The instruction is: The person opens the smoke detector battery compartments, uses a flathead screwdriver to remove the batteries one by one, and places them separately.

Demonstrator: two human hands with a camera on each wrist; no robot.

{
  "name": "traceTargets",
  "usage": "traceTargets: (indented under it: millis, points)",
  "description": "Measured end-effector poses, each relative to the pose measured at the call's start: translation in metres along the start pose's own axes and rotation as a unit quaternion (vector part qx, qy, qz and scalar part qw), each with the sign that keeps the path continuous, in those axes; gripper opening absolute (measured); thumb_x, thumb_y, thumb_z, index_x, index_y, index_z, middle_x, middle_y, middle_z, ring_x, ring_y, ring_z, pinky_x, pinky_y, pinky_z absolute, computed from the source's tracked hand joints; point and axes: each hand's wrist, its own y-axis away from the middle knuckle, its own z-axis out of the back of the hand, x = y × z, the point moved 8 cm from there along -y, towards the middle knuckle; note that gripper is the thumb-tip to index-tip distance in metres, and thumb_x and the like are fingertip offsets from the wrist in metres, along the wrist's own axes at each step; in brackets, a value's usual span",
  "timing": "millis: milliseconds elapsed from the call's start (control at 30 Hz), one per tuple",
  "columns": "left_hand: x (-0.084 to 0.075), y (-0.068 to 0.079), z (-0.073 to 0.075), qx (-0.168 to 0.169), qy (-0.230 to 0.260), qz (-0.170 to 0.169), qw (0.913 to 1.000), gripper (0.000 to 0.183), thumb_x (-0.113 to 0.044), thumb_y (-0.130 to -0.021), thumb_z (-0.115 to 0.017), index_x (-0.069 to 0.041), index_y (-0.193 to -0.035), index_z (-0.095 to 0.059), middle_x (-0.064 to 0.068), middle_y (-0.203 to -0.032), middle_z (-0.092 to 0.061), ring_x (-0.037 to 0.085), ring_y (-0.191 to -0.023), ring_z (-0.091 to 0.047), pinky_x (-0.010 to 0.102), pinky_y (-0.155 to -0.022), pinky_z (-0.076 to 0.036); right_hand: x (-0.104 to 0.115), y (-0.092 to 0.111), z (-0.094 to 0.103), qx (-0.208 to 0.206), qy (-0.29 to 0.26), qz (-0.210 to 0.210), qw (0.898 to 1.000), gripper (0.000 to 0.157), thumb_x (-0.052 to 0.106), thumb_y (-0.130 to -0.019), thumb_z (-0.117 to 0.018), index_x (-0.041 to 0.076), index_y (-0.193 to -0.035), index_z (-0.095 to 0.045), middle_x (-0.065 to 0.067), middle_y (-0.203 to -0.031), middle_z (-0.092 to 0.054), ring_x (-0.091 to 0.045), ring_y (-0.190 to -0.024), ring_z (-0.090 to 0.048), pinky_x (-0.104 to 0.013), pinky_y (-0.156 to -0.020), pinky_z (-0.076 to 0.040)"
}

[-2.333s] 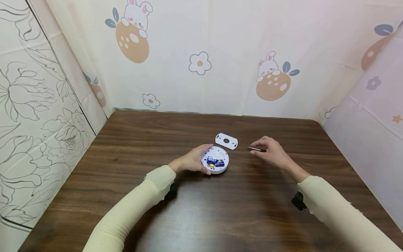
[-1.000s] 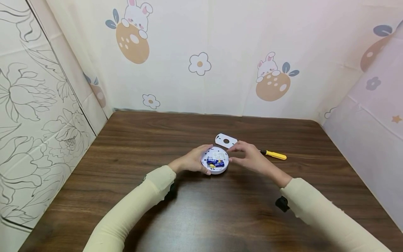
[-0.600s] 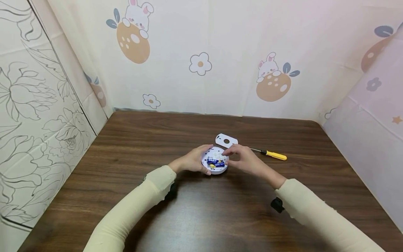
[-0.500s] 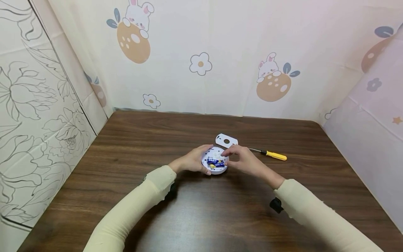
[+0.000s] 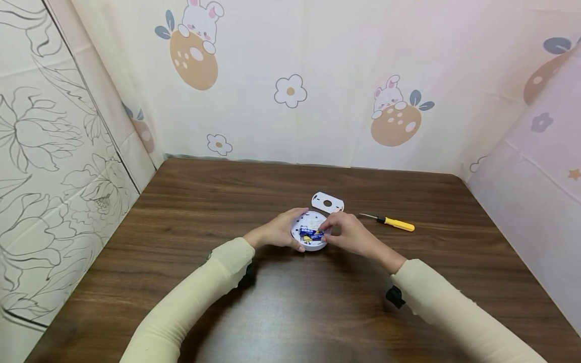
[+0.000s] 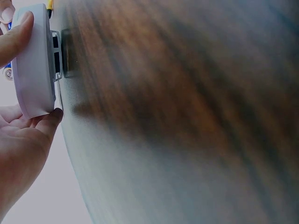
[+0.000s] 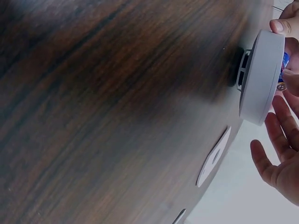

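A round white smoke detector (image 5: 313, 247) lies with its back facing up and its vented side toward the table. Blue-and-yellow batteries (image 5: 310, 236) sit in its open back. My left hand (image 5: 275, 231) grips the detector's left rim, thumb at the near side and fingers at the far side. From the right, my right hand (image 5: 351, 234) pinches a battery's right end between thumb and index finger. A metal battery end (image 7: 281, 87) shows beside the thumb in the right wrist view, where the other fingers spread loosely. The fingertips partly hide the batteries.
A white mounting plate (image 5: 319, 201) with a central hole lies just behind the detector. To the right, a yellow-handled screwdriver (image 5: 399, 225) rests with its shaft pointing left. The wooden table (image 5: 204, 201) ends at a patterned curtain (image 5: 254, 121) at the back.
My right hand has put down the screwdriver and moved left to the detector, its fingertips now at a battery. My left hand has kept its grip on the rim.
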Motion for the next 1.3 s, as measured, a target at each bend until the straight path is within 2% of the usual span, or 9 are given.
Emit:
traceTargets:
  millis: [400, 800, 1300]
  points:
    - [-0.002, -0.0006, 0.0003, 0.001, 0.006, -0.005, 1.0, 0.104, -0.014, -0.063, -0.089, 0.005, -0.146, -0.028, 0.017, -0.147, -0.035, 0.028, -0.133, -0.035, 0.039, -0.11, -0.025, 0.0008, -0.001, -0.0016, 0.004, 0.034, 0.015, 0.999, 0.012, 0.005, -0.08, -0.075, 0.009, -0.092, -0.074, 0.003, -0.092, -0.067, -0.016, -0.091, -0.057, -0.04, -0.082, -0.046]
    - [-0.0019, -0.0002, 0.0002, 0.002, 0.0, -0.002, 1.0, 0.104, -0.015, -0.063, -0.089, 0.004, -0.146, -0.028, 0.016, -0.147, -0.036, 0.027, -0.133, -0.035, 0.039, -0.11, -0.025, 0.0028, 0.0, 0.0004, -0.006, 0.029, 0.038, 0.999, 0.012, 0.004, -0.08, -0.075, 0.008, -0.091, -0.074, 0.003, -0.09, -0.069, -0.016, -0.089, -0.059, -0.044, -0.079, -0.049]
    - [-0.0037, -0.0003, -0.0007, 0.004, 0.008, -0.003, 1.0, 0.104, -0.014, -0.063, -0.089, 0.005, -0.146, -0.028, 0.017, -0.147, -0.035, 0.028, -0.133, -0.035, 0.038, -0.11, -0.025, 0.0055, 0.0003, 0.0047, -0.018, 0.013, 0.058, 0.998, 0.012, 0.005, -0.078, -0.077, 0.009, -0.09, -0.075, 0.003, -0.088, -0.069, -0.013, -0.085, -0.061, -0.042, -0.075, -0.051]
